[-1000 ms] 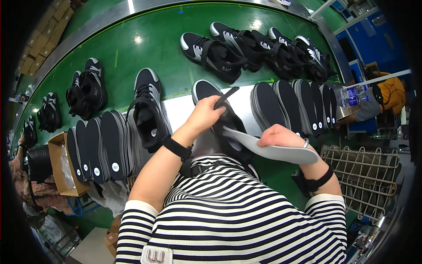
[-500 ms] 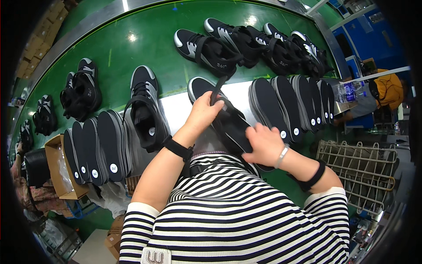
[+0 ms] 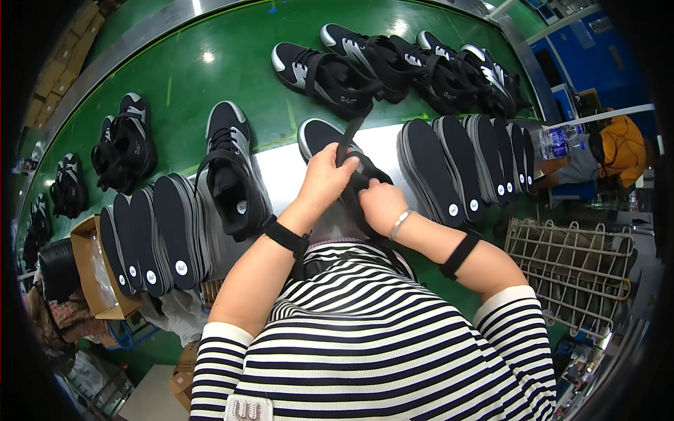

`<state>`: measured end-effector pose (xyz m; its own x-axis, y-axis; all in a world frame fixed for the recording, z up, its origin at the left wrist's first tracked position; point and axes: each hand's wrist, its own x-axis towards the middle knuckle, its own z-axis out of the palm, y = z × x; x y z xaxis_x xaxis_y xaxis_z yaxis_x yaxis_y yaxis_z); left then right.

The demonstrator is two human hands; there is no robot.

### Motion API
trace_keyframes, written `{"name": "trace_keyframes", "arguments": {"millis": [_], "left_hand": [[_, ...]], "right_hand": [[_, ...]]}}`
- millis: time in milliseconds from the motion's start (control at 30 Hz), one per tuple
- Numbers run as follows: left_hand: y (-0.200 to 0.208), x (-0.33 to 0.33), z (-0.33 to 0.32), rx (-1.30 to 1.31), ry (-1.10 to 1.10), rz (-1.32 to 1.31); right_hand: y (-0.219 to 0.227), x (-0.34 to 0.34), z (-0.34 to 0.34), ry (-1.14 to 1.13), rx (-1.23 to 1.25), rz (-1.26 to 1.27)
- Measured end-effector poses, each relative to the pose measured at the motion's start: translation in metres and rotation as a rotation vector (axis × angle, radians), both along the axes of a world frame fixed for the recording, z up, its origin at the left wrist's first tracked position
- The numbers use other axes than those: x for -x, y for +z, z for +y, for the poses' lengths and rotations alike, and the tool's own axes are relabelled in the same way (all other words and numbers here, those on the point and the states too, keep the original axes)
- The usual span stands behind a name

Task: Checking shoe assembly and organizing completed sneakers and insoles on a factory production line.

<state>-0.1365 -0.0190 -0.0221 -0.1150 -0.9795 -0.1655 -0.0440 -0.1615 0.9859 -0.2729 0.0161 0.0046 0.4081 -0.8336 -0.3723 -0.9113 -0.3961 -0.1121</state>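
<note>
A black sneaker (image 3: pixel 319 133) with a silver toe lies in front of me, its toe pointing away. My left hand (image 3: pixel 325 181) is closed on a black strap (image 3: pixel 349 135) at its opening, pulling it upward. Bent at the shoe's opening is my right hand (image 3: pixel 384 208), its fingertips down inside and hidden; what they grip cannot be made out. To the left stands another black sneaker (image 3: pixel 230 151), with a round white sticker showing inside. Stacks of black insoles lie on both sides, one group (image 3: pixel 428 165) at the right and another (image 3: pixel 179 224) at the left.
Several finished-looking sneakers (image 3: pixel 330 77) stand on the green table (image 3: pixel 210 77) beyond, with more (image 3: pixel 126 147) at the left. An open cardboard box (image 3: pixel 105 274) is at the left edge. A metal wire rack (image 3: pixel 569 274) stands at the right. Another person (image 3: pixel 614 151) in orange is at the far right.
My right hand has moved forward and left from the shoe's heel end, its spread fingers now bent into the opening. My left hand keeps its hold on the strap.
</note>
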Motion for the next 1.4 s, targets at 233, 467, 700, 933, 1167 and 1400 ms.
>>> {"name": "trace_keyframes", "arguments": {"millis": [233, 467, 700, 933, 1167, 1400], "left_hand": [[0.001, -0.003, 0.0, 0.012, -0.001, -0.007], [0.007, 0.003, 0.003, 0.073, 0.008, -0.083], [0.013, 0.005, 0.007, 0.062, 0.018, -0.126], [0.017, 0.007, 0.005, 0.029, -0.016, -0.098], [0.025, 0.003, 0.003, -0.065, -0.182, -0.087], [0.031, 0.004, 0.004, 0.05, -0.192, -0.147]], "right_hand": [[0.021, -0.012, -0.026, 0.118, -0.483, 0.266], [0.006, -0.01, -0.021, -0.004, -0.384, 0.382], [0.033, 0.008, -0.016, 0.28, -0.497, 0.317], [0.025, 0.027, -0.007, 0.157, -0.724, 0.337], [0.006, 0.04, -0.017, -0.846, -0.74, -1.138], [0.001, 0.024, -0.007, -0.868, -0.338, -1.191]]}}
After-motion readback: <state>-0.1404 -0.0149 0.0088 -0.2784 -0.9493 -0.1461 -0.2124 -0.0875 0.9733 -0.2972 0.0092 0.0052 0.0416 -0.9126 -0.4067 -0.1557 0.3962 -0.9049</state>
